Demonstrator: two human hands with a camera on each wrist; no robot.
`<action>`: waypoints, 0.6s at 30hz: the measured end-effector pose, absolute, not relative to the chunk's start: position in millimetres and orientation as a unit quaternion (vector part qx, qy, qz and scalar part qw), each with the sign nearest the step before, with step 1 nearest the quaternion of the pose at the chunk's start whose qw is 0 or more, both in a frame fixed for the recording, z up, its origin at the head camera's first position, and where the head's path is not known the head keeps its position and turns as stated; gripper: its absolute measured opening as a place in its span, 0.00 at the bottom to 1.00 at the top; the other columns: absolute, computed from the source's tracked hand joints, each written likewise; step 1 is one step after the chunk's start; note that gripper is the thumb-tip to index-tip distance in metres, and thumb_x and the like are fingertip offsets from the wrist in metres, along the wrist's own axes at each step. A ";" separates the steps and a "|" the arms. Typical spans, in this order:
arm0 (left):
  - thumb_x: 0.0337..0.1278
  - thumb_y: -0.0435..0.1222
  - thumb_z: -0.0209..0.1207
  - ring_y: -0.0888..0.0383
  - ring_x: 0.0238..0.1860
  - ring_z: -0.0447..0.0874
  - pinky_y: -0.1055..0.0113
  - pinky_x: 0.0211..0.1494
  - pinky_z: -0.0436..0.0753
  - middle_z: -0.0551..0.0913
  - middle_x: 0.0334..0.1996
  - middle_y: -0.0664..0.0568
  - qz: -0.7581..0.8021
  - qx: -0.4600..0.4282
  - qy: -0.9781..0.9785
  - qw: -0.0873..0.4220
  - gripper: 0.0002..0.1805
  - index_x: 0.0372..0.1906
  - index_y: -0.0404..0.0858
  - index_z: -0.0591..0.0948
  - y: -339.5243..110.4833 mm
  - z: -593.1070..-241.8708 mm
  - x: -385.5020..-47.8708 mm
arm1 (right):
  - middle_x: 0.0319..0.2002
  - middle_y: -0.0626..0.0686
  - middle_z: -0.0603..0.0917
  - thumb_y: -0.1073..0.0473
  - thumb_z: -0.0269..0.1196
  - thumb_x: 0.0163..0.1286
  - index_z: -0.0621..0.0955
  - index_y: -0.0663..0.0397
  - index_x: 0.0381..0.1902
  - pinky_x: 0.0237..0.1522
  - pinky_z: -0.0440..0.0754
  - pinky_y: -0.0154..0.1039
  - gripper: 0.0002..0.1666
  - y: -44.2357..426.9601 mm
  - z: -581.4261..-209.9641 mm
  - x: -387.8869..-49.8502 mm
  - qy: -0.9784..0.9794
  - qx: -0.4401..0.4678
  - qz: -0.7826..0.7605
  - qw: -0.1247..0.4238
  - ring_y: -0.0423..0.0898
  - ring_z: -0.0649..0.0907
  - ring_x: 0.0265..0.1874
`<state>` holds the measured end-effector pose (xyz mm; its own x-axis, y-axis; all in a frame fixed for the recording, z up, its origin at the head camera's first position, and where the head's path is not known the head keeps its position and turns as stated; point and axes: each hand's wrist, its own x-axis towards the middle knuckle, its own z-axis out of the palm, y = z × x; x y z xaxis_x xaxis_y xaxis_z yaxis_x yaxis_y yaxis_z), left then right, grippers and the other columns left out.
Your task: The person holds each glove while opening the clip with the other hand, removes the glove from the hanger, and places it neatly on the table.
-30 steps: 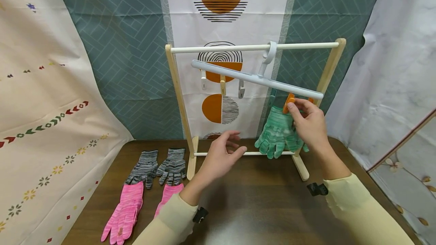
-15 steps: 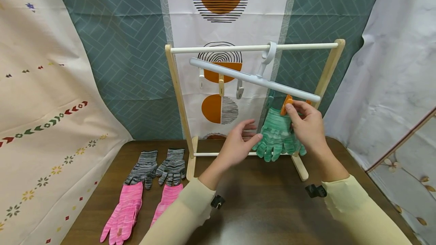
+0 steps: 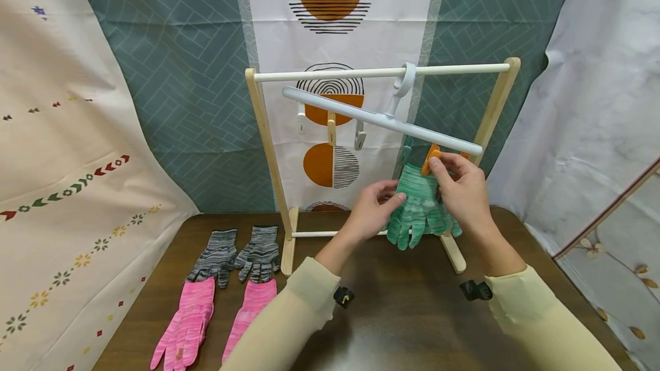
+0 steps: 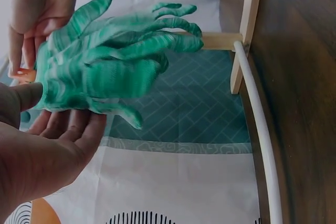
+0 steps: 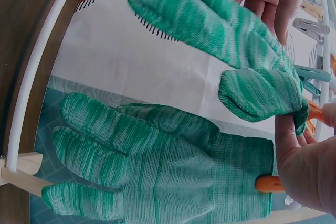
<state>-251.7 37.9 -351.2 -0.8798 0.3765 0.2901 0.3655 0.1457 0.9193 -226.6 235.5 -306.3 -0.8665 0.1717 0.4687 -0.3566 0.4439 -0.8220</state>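
Note:
My right hand (image 3: 461, 188) pinches an orange clothespin (image 3: 430, 160) at the cuff of a green knit glove (image 3: 412, 205), under the low right end of a pale hanger (image 3: 381, 119). My left hand (image 3: 372, 210) holds the same glove's left side, thumb in front and fingers behind, as the left wrist view shows. A second green glove (image 5: 157, 166) hangs beside it from another orange clothespin (image 5: 269, 183), mostly hidden in the head view. A teal clothespin (image 3: 406, 150) hangs just left of the held cuff.
The tilted hanger hooks over the white bar of a wooden rack (image 3: 268, 147). White (image 3: 301, 119), yellow (image 3: 332, 127) and grey clothespins (image 3: 360, 135) hang at its left. Grey gloves (image 3: 259, 253) and pink gloves (image 3: 188, 319) lie on the brown table (image 3: 392, 319).
My left hand has moved right and up to the green glove and now holds its side. The right hand keeps its pinch on the orange clothespin, shifting slightly left; the hanger has swung slightly left.

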 end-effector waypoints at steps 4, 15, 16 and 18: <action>0.79 0.40 0.61 0.56 0.52 0.85 0.62 0.57 0.83 0.88 0.53 0.47 0.614 0.236 0.753 0.004 0.21 0.68 0.33 0.81 38.7 -351.8 -249.3 | 0.58 0.61 0.86 0.40 0.59 0.82 0.82 0.60 0.66 0.32 0.81 0.31 0.32 235.6 -307.0 -226.4 -0.811 0.059 0.524 0.252 0.45 0.81 0.35; 0.77 0.38 0.63 0.59 0.46 0.87 0.66 0.52 0.84 0.91 0.47 0.48 0.640 0.223 0.735 0.009 0.17 0.61 0.32 0.84 39.2 -350.0 -244.3 | 0.58 0.60 0.86 0.45 0.59 0.83 0.80 0.61 0.69 0.54 0.80 0.30 0.30 232.2 -305.3 -226.7 -0.776 0.074 0.568 0.265 0.40 0.84 0.54; 0.77 0.38 0.63 0.60 0.45 0.87 0.67 0.51 0.84 0.91 0.47 0.48 0.642 0.223 0.734 0.009 0.17 0.61 0.32 0.84 39.5 -349.8 -244.0 | 0.57 0.59 0.87 0.45 0.59 0.83 0.80 0.62 0.69 0.56 0.79 0.30 0.30 231.7 -304.9 -226.8 -0.768 0.078 0.576 0.268 0.39 0.84 0.54; 0.77 0.37 0.63 0.60 0.45 0.87 0.67 0.51 0.84 0.91 0.46 0.48 0.647 0.222 0.729 0.010 0.16 0.60 0.32 0.85 39.8 -349.1 -242.8 | 0.55 0.57 0.88 0.46 0.60 0.83 0.80 0.62 0.69 0.58 0.79 0.30 0.29 230.4 -304.6 -227.1 -0.754 0.086 0.592 0.273 0.40 0.85 0.54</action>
